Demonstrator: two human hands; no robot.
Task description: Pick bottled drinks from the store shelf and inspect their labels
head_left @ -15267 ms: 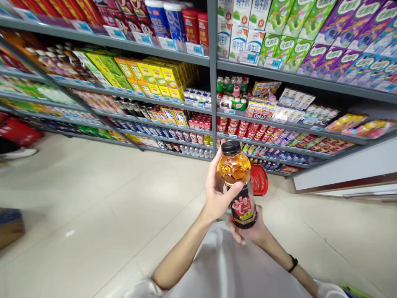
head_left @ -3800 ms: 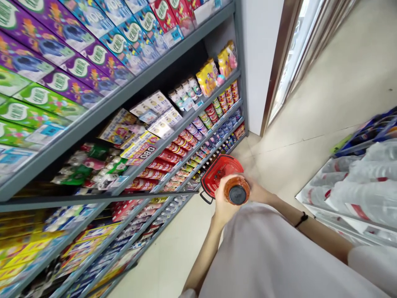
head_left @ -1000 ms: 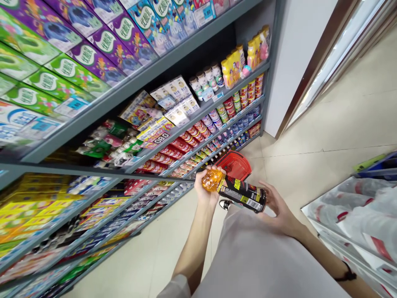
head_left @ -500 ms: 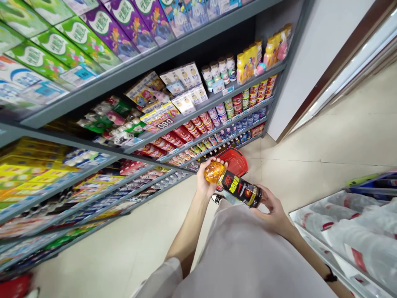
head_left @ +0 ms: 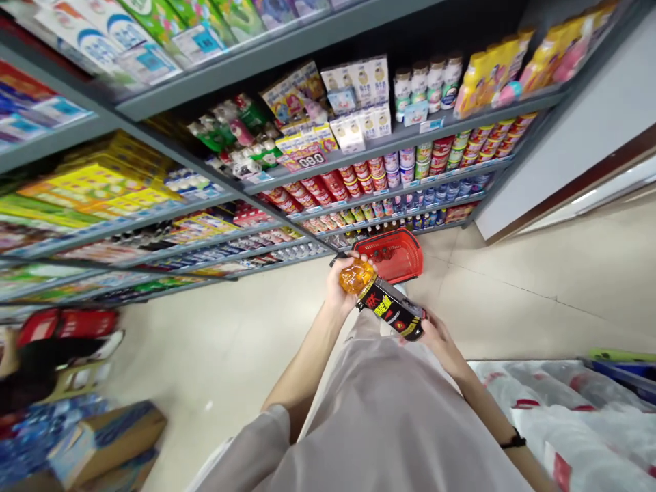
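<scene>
A drink bottle (head_left: 392, 311) with amber contents and a black label with yellow and red print lies slanted in front of my body. My left hand (head_left: 338, 290) is closed around its amber upper end, and the cap is hidden there. My right hand (head_left: 441, 342) grips the dark base, thumb and fingers on either side. Just beyond the bottle, a red shopping basket (head_left: 413, 263) sits on the floor by the shelves. Some small dark red items (head_left: 380, 255) show inside it, too small to name.
Shelves (head_left: 287, 41) of cartons, small bottles and cans run along the front and left. Wrapped bottle packs (head_left: 579, 430) stand at the right. At the lower left are cardboard boxes (head_left: 110, 437) and another person's dark-clothed leg (head_left: 66, 345) near something red.
My view has swung left, bringing the boxes and the other person into sight. The bottle has turned slightly in my hands, both still holding it. More of the red basket shows.
</scene>
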